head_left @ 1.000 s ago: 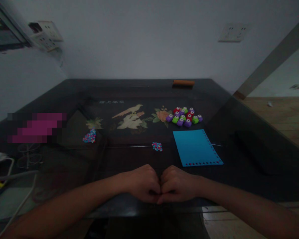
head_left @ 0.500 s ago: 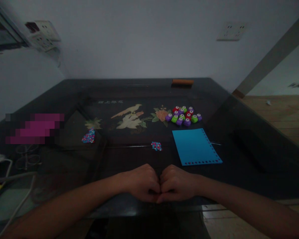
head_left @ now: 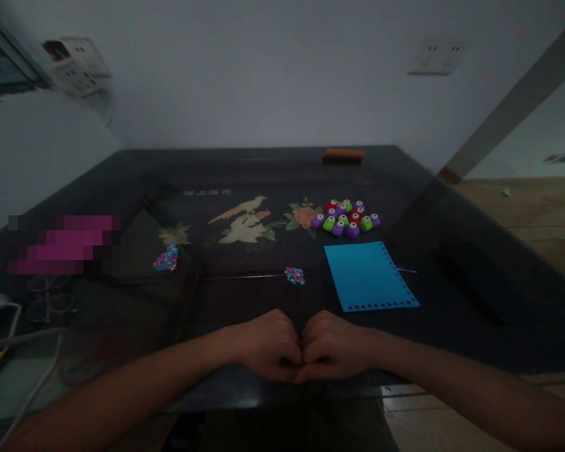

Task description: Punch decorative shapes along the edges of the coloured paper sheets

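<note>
My left hand [head_left: 272, 347] and my right hand [head_left: 333, 347] are both closed into fists. They meet knuckle to knuckle at the near edge of the dark table, with no object showing in either. Beyond my right hand lies a blue sheet [head_left: 371, 276] with small dark dots along its right and bottom edges. A small heap of pink, blue and white bits [head_left: 294, 275] sits just past the fists. Farther left is a larger heap of similar bits [head_left: 166, 258]. Several purple, green and red pieces with eye-like tops [head_left: 343, 218] cluster behind the sheet.
An orange-brown roll [head_left: 344, 154] lies at the table's far edge by the wall. To the left are a blurred-out pink item [head_left: 73, 240], a dim looped object [head_left: 51, 300] and a white cable [head_left: 51, 364]. A dark flat object [head_left: 471, 276] rests at the right.
Both fists stay pressed together in the same place. The view has shifted very slightly; nothing on the table has been moved.
</note>
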Tool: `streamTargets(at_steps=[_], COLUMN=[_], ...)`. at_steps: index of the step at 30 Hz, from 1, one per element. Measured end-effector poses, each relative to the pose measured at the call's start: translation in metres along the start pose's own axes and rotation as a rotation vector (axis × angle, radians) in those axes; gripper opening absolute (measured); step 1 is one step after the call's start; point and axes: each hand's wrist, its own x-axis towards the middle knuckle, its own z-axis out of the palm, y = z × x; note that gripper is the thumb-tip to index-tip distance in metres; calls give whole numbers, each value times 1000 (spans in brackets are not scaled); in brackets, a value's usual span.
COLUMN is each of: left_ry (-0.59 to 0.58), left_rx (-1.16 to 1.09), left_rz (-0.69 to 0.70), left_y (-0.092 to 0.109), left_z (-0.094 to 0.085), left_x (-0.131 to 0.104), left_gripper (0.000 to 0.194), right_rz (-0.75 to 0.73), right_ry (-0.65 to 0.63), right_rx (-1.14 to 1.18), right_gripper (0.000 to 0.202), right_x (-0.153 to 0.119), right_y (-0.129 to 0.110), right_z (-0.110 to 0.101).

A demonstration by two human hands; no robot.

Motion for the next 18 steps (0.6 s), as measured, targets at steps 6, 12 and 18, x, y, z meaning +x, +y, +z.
streamTargets(at_steps=[6, 12, 18], left_ry=[23, 23, 9], left_rx=[-1, -17, -3], left_rz=[8, 12, 4], left_y=[0, -1, -1], left_z=[0, 0, 2], left_x=[0, 1, 0], left_gripper=[24, 26, 25], right_rz=[6, 13, 4], right_ry=[-10, -32, -23], right_rx=[-16, -22, -21], right_gripper=[44, 44, 44], right_x=[0, -1, -1], right_y=[0, 1, 0], right_z=[1, 0, 0])
